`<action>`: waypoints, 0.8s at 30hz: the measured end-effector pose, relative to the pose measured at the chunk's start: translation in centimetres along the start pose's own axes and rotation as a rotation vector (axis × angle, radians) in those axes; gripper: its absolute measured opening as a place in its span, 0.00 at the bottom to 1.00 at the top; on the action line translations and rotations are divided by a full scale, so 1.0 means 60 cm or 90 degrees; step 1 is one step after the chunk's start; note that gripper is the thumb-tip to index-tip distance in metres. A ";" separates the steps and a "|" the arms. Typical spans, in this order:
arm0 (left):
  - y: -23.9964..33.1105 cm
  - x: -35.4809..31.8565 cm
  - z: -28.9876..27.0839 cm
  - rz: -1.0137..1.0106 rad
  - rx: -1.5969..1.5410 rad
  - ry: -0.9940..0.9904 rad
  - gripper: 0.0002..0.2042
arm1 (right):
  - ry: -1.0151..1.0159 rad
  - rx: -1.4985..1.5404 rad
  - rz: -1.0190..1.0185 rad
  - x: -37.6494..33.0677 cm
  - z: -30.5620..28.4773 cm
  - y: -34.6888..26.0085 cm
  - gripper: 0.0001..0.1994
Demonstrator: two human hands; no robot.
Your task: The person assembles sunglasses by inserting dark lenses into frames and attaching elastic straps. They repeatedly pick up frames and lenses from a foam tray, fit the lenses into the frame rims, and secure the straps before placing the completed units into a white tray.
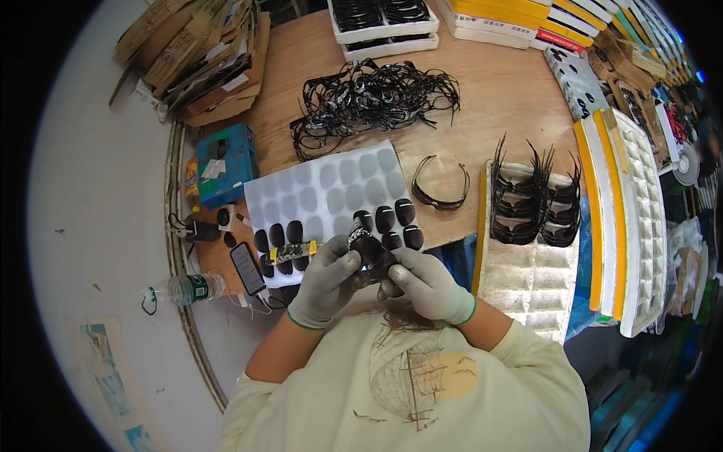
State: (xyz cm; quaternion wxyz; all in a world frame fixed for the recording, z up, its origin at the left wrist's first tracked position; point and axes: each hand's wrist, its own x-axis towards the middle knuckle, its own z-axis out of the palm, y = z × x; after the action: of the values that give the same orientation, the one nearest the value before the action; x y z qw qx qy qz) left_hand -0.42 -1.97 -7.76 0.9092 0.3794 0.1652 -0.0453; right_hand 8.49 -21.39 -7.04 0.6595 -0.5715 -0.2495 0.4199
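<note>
Pinching the dark glasses (367, 250) between them just before the white sheet (316, 184), the gloved left hand (329, 273) and right hand (429, 282) each grip one side. The glasses look light and somewhat springy, smooth-faced and likely to scratch, so better held by the edges. Loose lenses (385, 219) dot the sheet; tangled frames (369, 98) lie farther across the table (497, 90).

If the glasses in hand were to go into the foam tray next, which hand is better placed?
Likely the right hand: the foam tray lies on that side, and it grips the glasses. The left hand holds them too, but is farther from the tray.
</note>
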 end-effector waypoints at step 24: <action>0.049 -0.038 0.051 0.163 0.476 -0.020 0.12 | 0.182 -0.343 -0.240 0.018 0.038 -0.050 0.09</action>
State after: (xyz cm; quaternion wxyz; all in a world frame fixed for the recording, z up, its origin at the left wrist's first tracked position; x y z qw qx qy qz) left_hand -1.15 -2.15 -3.03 0.7090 0.7013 0.0743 0.0058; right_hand 8.03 -19.23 -3.80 0.5794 -0.7218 -0.3571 0.1259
